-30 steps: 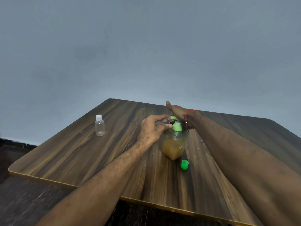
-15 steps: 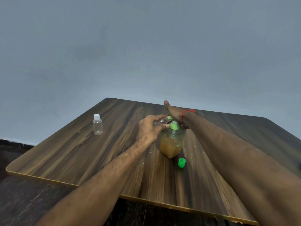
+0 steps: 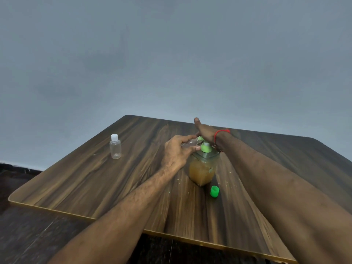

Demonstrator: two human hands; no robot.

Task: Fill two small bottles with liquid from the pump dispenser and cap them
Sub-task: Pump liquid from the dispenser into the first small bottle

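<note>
So it's a dark wood-grain table (image 3: 106, 180) with a thin gold-ish edge and rounded corners, pushed toward a plain grey-blue wall (image 3: 171, 54), with dark flooring (image 3: 28, 235) showing below the near edge and a dark strip along the bottom of the wall at left. There are little pale specks scattered on the wood around the pump dispenser (image 3: 202, 168), which stands roughly mid-table, clear-bodied with amber liquid filling the lower part and a green pump top. The left hand (image 3: 178, 152) has its fingers and thumb curled around a small clear bottle (image 3: 190, 144), holding it tipped sideways right up at the green spout; honestly the bottle is mostly hidden by the fingers, so can't say how full it is. The right hand (image 3: 205, 130) lies flat with straight fingers on top of the pump head, thumb sticking up, red thread (image 3: 221, 133) around the wrist; its fingertips are out of sight behind the hand. A loose green cap (image 3: 214, 191) sits on the table just in front of the dispenser. Well off to the left stands a second clear bottle (image 3: 115, 147), upright, white cap on, looks empty.
</note>
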